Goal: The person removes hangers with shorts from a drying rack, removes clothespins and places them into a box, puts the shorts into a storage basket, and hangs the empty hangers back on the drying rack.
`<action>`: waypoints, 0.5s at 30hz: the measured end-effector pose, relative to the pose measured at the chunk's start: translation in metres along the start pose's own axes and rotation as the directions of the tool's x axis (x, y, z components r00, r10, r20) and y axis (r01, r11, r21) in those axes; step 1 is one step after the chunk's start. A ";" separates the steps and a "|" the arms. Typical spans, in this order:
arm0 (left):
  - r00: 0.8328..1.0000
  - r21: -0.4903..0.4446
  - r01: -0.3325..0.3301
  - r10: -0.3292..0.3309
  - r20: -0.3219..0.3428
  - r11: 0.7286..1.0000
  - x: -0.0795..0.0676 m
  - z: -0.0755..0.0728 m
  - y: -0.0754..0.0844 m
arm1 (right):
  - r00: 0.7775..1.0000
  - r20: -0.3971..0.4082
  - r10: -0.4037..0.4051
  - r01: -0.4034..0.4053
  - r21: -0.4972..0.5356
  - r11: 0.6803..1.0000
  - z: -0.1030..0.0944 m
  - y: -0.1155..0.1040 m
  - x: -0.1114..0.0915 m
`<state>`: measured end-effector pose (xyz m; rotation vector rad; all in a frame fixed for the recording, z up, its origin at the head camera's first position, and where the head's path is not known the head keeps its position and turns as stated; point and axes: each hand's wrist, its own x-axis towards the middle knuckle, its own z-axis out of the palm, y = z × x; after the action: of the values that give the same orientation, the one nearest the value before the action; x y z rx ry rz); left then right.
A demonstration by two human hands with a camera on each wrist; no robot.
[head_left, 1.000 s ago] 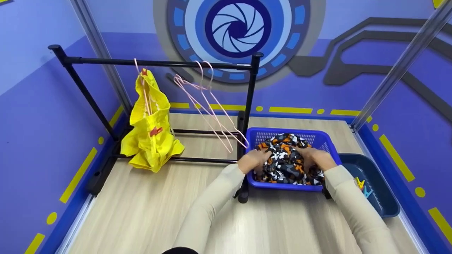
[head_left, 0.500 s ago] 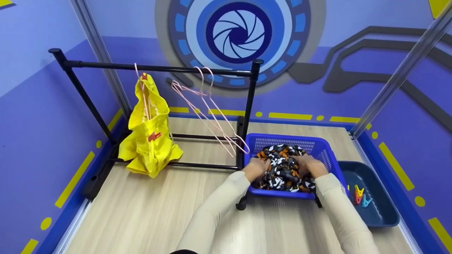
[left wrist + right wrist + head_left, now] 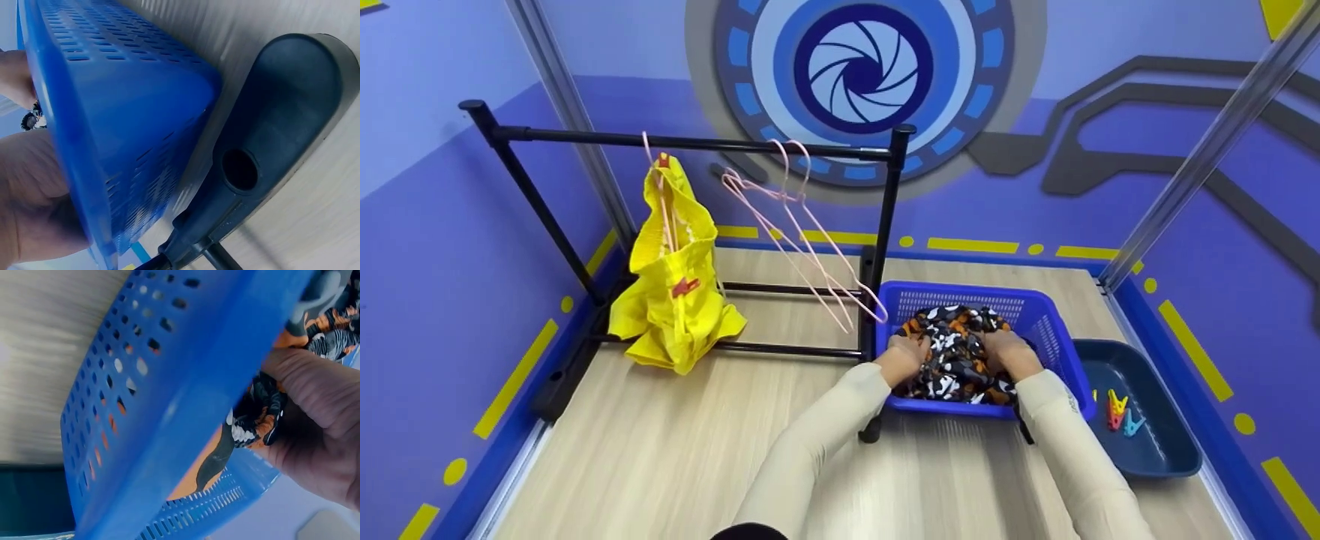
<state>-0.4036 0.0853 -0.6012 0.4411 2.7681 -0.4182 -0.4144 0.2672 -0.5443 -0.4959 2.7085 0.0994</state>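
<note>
A crumpled camouflage-patterned garment (image 3: 952, 351) in black, orange, white and grey lies in the blue plastic basket (image 3: 952, 409). My left hand (image 3: 903, 358) grips its left side, inside the basket. On the opposite side my right hand (image 3: 1011, 355) grips the cloth too. The right wrist view shows a gathered, elastic-like edge of the garment (image 3: 261, 413) pinched between the right thumb and fingers (image 3: 287, 458). In the left wrist view, the basket wall (image 3: 135, 95) hides the left fingertips.
A black clothes rack (image 3: 697, 142) stands left of the basket. From it hang a yellow garment (image 3: 679, 262) with red clips and pink hangers (image 3: 802, 202), one hanger end overlapping the basket corner. At right a dark tray (image 3: 1166, 454) holds several coloured clothespins (image 3: 1116, 409).
My hands were spread on the cloth; now their fingers have curled into it, and the right hand has moved left, closer to the other. The head view has tilted slightly.
</note>
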 end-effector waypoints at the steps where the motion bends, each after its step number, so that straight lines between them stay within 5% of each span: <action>1: 1.000 0.007 -0.007 0.007 -0.018 1.000 -0.013 -0.007 -0.003 | 1.000 -0.001 0.008 -0.008 -0.006 1.000 0.000 -0.002 0.000; 5: 0.998 0.034 -0.053 0.054 -0.020 0.998 -0.057 -0.035 -0.014 | 1.000 -0.001 0.025 -0.025 -0.020 0.999 0.000 -0.004 0.000; 10: 0.981 0.032 -0.177 0.179 -0.068 0.984 -0.094 -0.054 -0.030 | 1.000 0.001 0.010 -0.010 -0.034 0.999 0.005 -0.001 0.003; 12: 0.964 0.038 -0.246 0.248 -0.091 0.969 -0.109 -0.062 -0.038 | 1.000 -0.001 0.010 -0.010 -0.034 0.999 0.007 -0.001 0.003; 15: 0.910 0.050 -0.390 0.393 -0.128 0.919 -0.137 -0.072 -0.058 | 1.000 -0.004 0.012 -0.012 -0.030 0.999 0.010 -0.003 0.003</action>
<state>-0.3178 0.0213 -0.4755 1.0437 2.7047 -0.3300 -0.4124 0.2651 -0.5546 -0.4893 2.7175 0.1431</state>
